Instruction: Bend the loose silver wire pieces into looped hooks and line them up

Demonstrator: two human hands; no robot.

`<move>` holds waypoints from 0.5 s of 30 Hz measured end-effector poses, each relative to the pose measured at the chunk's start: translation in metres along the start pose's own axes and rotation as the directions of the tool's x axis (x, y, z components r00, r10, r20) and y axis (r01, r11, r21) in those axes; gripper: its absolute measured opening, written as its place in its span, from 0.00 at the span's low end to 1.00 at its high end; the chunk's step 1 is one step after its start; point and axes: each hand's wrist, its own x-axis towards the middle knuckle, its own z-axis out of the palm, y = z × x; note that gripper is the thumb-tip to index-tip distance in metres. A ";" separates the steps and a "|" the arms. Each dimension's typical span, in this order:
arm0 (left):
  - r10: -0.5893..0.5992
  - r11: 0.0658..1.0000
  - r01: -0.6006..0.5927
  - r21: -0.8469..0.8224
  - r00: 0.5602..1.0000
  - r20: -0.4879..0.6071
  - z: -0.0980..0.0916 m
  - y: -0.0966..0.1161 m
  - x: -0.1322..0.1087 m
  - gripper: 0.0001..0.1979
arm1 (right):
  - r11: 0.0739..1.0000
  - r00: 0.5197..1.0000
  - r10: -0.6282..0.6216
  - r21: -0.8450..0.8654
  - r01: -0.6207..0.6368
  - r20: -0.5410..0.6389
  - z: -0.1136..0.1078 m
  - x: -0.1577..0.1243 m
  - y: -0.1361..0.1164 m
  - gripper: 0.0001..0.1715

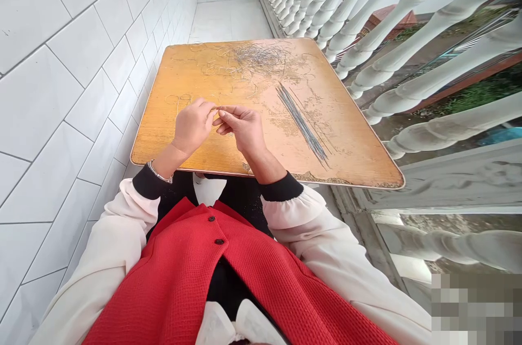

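From the head view, holds both hands close together above the near half of a wood-coloured tabletop (159,79), bringing the fingertips to one spot. With the right hand (244,127), pinches a small thin piece (216,108) between thumb and forefinger, too tiny to identify, with the other fingers loosely curled below. Bends the left hand (191,125) inward toward the same piece, with its back to the camera and its thumb mostly hidden; cannot tell the grip of the left fingers.

To the right of the right hand, shows a bundle of thin grey rods (304,125) lying slantwise on the tabletop, well apart from the fingers, with a few single strands just beside. Toward the far edge, shows a tangle of thin strands (261,55), dense and grey in the middle, thinning into scattered curls. Just beyond the left hand, shows a few loose loops (179,99).

Wears a red garment (175,274), cream sleeves (106,242) with black cuffs (281,188), and a bracelet (161,174) on the left wrist. Has a white tiled wall (49,100) to the left and a pale balustrade (432,84) to the right.
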 end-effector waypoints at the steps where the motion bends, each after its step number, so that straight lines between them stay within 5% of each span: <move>1: -0.031 0.998 0.031 -0.055 1.000 0.000 -0.001 0.002 0.001 0.07 | 1.000 1.000 -0.012 -0.015 0.012 -0.018 0.001 -0.001 0.000 0.08; 5: -0.148 0.947 0.161 -0.277 0.987 0.069 0.001 0.004 0.010 0.10 | 0.994 0.996 -0.065 -0.086 0.061 -0.053 0.005 -0.003 0.003 0.09; 9: -0.227 0.872 0.238 -0.428 0.971 0.079 0.007 0.001 0.021 0.12 | 0.994 0.996 -0.093 -0.049 0.093 0.004 0.003 -0.002 0.008 0.20; 15: -0.154 0.936 0.134 -0.326 0.987 -0.038 0.000 0.003 0.029 0.11 | 0.996 0.992 -0.085 0.032 0.082 0.098 -0.002 -0.001 0.007 0.27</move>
